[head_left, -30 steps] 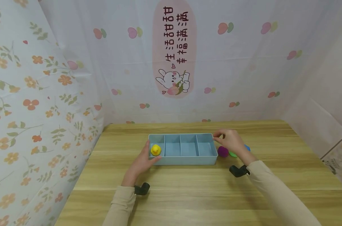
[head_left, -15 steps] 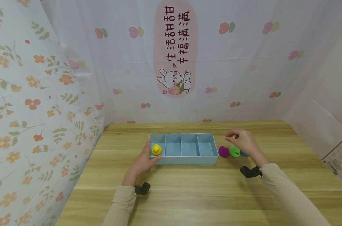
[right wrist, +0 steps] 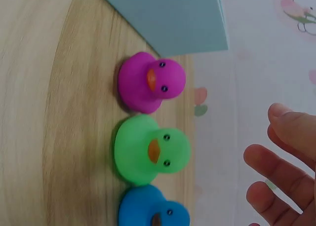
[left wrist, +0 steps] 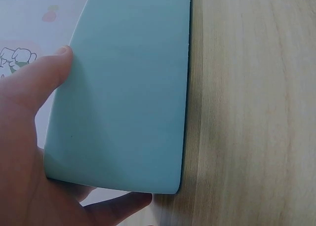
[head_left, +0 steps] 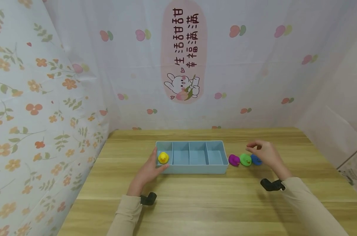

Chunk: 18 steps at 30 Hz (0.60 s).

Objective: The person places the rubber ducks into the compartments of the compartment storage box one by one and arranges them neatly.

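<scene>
A long pale blue box [head_left: 193, 169] with several compartments lies across the table, a yellow rubber duck [head_left: 163, 158] in its leftmost one. My left hand [head_left: 146, 169] grips that end; in the left wrist view the thumb [left wrist: 52, 70] lies at the rim and other fingers reach round the end wall. Right of the box, a purple duck [head_left: 234, 160], a green duck [head_left: 245, 159] and a blue duck [head_left: 256, 159] sit in a row. Above the green and blue ducks hovers my right hand [head_left: 264, 152], fingers loosely bent and holding nothing.
The wooden table [head_left: 196, 203] runs back to a patterned cloth [head_left: 122, 65] hung behind it. Another flowered cloth [head_left: 48, 131] borders the left side. Dark camera mounts [head_left: 271, 185] stick out from both wrists.
My right hand has left the box's right end and moved right, over the ducks, uncovering the green and blue ones. My left hand stays on the box.
</scene>
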Motion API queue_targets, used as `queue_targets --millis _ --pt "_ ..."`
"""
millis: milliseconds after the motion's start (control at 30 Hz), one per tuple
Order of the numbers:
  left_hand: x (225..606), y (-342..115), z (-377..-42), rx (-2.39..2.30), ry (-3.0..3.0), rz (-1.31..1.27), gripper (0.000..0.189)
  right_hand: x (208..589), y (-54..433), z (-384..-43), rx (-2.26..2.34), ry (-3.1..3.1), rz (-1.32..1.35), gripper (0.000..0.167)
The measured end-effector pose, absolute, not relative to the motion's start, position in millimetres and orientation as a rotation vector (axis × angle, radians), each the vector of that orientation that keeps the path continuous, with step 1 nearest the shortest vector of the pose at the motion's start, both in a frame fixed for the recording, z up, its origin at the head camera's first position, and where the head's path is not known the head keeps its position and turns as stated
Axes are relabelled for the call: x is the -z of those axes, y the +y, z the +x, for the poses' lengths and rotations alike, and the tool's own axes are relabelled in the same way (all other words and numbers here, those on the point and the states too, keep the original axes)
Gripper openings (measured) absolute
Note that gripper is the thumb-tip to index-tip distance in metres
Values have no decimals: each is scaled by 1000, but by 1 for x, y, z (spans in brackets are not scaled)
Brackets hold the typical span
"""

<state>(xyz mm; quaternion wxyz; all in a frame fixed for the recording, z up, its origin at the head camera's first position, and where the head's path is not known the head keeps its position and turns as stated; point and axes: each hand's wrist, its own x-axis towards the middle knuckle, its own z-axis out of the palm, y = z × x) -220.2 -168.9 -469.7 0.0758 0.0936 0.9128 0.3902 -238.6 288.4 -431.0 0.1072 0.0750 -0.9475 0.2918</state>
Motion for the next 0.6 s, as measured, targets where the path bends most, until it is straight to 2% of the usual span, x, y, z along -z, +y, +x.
queue_targets --millis 267,600 --pt "469 -167 -220 -1160 2745 282 100 433 303 -233 -915 -2793 140 26" --pt "470 -169 -221 -1174 2737 298 101 441 316 -230 -932 -2779 98 29"
